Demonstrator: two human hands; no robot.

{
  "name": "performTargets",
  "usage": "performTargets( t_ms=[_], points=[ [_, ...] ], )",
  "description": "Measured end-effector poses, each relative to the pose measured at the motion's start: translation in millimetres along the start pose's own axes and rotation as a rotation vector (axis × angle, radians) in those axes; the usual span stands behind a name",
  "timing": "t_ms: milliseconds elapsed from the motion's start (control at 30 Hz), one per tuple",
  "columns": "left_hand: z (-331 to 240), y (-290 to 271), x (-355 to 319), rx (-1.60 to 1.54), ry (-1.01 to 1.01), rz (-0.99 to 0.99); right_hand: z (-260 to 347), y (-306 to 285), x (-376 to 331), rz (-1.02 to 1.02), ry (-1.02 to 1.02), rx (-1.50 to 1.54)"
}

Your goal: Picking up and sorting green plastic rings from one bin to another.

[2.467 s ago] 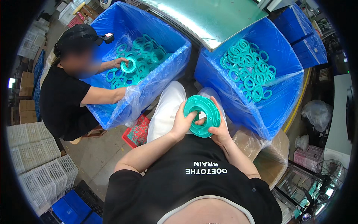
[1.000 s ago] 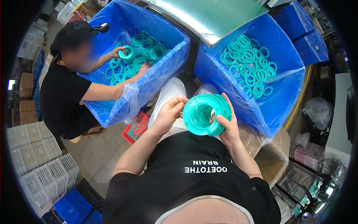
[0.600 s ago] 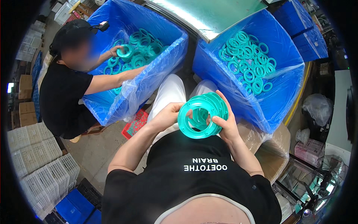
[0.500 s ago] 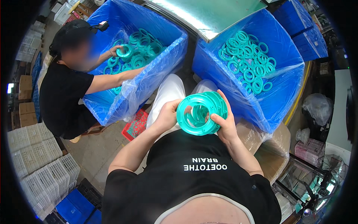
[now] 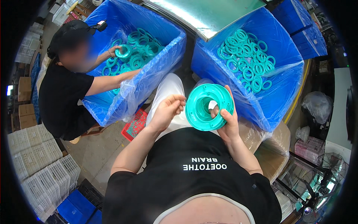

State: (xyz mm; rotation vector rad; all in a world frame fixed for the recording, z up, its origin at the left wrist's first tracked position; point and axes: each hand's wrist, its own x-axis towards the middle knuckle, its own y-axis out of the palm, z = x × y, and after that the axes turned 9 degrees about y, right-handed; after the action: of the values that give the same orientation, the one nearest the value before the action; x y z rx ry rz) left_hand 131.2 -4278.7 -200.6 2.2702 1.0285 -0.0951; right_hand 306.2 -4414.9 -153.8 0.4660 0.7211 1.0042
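Note:
My right hand point(image 5: 226, 119) grips a teal plastic spool point(image 5: 207, 106) with round flanges, held over my lap with its open core facing me. My left hand point(image 5: 167, 109) hovers just left of the spool with fingers loosely curled, apart from its rim and holding nothing. Directly beyond the spool stands a blue bin point(image 5: 284, 86) lined with clear plastic and filled with several teal rings point(image 5: 249, 59).
A second lined blue bin point(image 5: 154, 76) of teal rings point(image 5: 140, 50) stands at left, where a seated co-worker point(image 5: 65, 89) in black handles one ring. A metal sheet point(image 5: 209, 13) lies beyond. White crates point(image 5: 35, 160) sit lower left, a red crate point(image 5: 135, 124) by my knee.
My left hand has come off the spool and drawn back to the left. The spool has tilted so its flange face and core show, now held by my right hand alone.

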Motion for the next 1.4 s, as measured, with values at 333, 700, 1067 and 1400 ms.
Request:
performTargets(
  t_ms=[333,700,1067,1400],
  points=[
    [-15,23,-37,0.005,-0.069,0.261,6,17,-12,0.091,-0.026,-0.049],
    [-57,41,-48,0.444,0.204,0.31,9,9,-27,0.305,-0.214,-0.255],
    [-42,32,-62,0.167,0.191,0.289,18,11,-30,0.51,-0.272,-0.067],
    [-33,43,-55,-0.089,0.052,0.203,18,6,-26,0.588,-0.307,-0.117]
  ],
)
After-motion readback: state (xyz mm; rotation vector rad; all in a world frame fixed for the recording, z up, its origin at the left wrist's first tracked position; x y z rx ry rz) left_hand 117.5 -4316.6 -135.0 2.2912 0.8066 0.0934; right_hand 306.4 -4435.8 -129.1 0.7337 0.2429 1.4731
